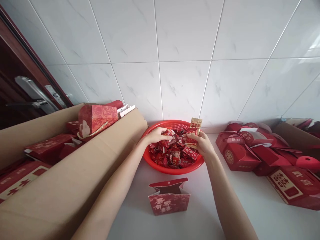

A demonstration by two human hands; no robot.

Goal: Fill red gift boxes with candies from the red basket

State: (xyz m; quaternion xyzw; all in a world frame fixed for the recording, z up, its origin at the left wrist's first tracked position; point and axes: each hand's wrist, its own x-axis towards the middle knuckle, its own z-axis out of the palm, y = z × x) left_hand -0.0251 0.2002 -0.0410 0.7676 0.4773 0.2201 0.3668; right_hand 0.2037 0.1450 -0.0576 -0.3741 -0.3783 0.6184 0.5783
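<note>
Both of my hands are over a red plastic basket point(175, 171) full of small wrapped candies point(175, 156). My left hand point(158, 135), on the basket's left side, has its fingers closed on a dark red candy packet point(173, 139). On the right, my right hand point(203, 143) pinches a long gold and red candy packet point(196, 124) that stands up above the rim, with a red packet point(191, 132) against it. In front of the basket an open red paper gift box point(170, 203) stands upright, its top flaps apart.
At left is a long cardboard carton point(120, 146) holding several red gift boxes point(100, 116). More red gift boxes point(240, 155) are piled on the right of the white table point(200, 206), beside another carton point(282, 131). A tiled wall point(182, 83) rises behind the basket.
</note>
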